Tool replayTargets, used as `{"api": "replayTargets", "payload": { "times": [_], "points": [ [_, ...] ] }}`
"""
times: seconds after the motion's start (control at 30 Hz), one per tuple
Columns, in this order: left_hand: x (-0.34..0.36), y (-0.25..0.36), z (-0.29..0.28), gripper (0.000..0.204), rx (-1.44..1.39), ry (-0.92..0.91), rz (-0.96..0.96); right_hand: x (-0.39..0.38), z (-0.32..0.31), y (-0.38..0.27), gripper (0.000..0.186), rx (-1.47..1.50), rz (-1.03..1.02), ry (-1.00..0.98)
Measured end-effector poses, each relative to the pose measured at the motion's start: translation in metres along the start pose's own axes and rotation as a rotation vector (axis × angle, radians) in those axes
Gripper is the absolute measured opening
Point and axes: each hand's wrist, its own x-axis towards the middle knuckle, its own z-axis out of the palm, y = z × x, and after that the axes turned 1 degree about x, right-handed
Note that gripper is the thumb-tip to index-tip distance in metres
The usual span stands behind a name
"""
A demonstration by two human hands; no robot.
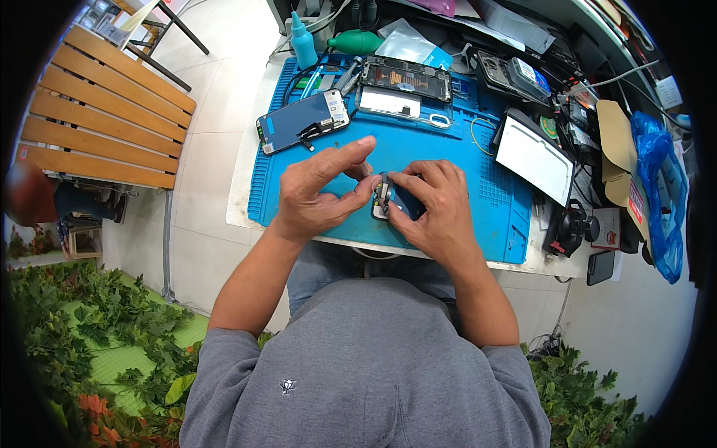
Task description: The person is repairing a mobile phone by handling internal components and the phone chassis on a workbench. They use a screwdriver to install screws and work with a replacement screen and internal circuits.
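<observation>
Low over the near edge of the blue mat, my right hand (441, 198) grips a small dark phone screen (406, 200) with its thumb and fingers. Metal bits and a flex strip show at that screen's left end. My left hand (321, 190) meets this end, its lower fingertips closed together there while one finger sticks up and away. Whatever those fingertips pinch is too small to make out. Farther off, another phone screen (302, 121) with a dangling black flex cable lies face down. Beside it rests an opened phone (405, 78) with its inner parts exposed.
The blue work mat (358, 149) covers the white table. At its back stand a light-blue squeeze bottle (302, 41) and a green blower bulb (355, 42). A white tray (534, 158), a black tape dispenser (571, 228) and a blue plastic bag (661, 198) crowd the right side.
</observation>
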Motion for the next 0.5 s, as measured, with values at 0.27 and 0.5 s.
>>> {"api": "replayTargets", "payload": {
  "times": [0.27,0.5],
  "points": [
    [0.0013,-0.0018,-0.0006,0.068,-0.007,-0.014,0.039,0.0001,-0.0018,-0.0005,0.039,0.002,0.006,-0.010],
    [0.0039,0.0003,-0.0008,0.069,0.044,-0.021,0.067,0.0001,-0.0023,-0.0007,0.040,0.001,0.008,-0.011]
  ]
}}
